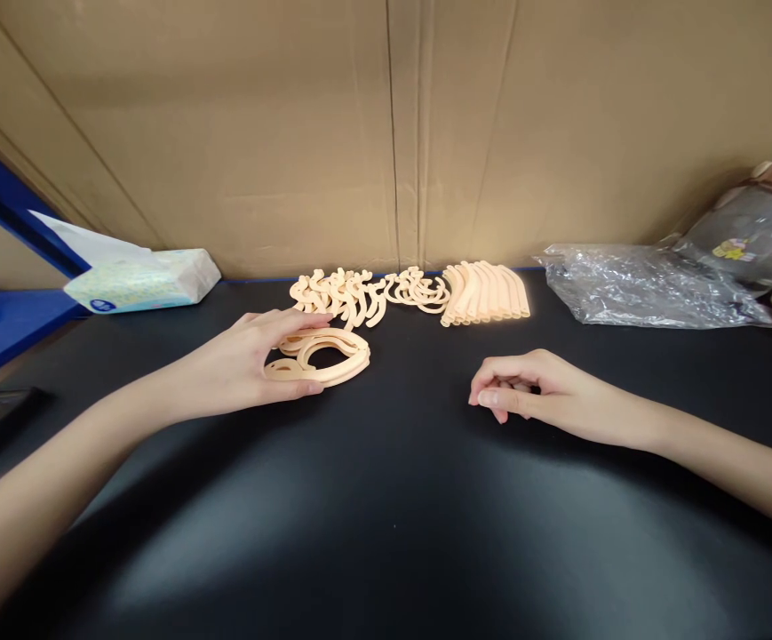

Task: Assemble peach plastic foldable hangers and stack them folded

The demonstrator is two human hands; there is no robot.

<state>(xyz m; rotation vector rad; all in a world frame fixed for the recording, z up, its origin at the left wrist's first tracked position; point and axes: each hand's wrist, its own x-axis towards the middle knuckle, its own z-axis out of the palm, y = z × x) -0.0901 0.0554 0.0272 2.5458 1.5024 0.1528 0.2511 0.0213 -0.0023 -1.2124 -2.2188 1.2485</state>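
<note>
On the black tabletop, my left hand (pixel 258 360) is closed around the near-left side of a small stack of peach plastic folding hangers (pixel 352 366). Its fingers lie over the far side and its thumb along the near side. The hangers form an oval ring with an open middle. My right hand (pixel 525 391) rests to the right, its fingers loosely curled in and the thumb against them, with nothing visible in it. Behind the stack lie a heap of peach hooked pieces (pixel 342 293), several thin curved hook pieces (pixel 418 289) and a row of long curved hanger arms (pixel 485 293).
A tissue pack (pixel 152 280) with a sheet sticking out lies at the back left, by a blue metal frame (pixel 12 324). Crumpled clear plastic bags (pixel 652 284) lie at the back right, beside a transparent pouch (pixel 752 236). A cardboard wall (pixel 279 133) stands behind the table.
</note>
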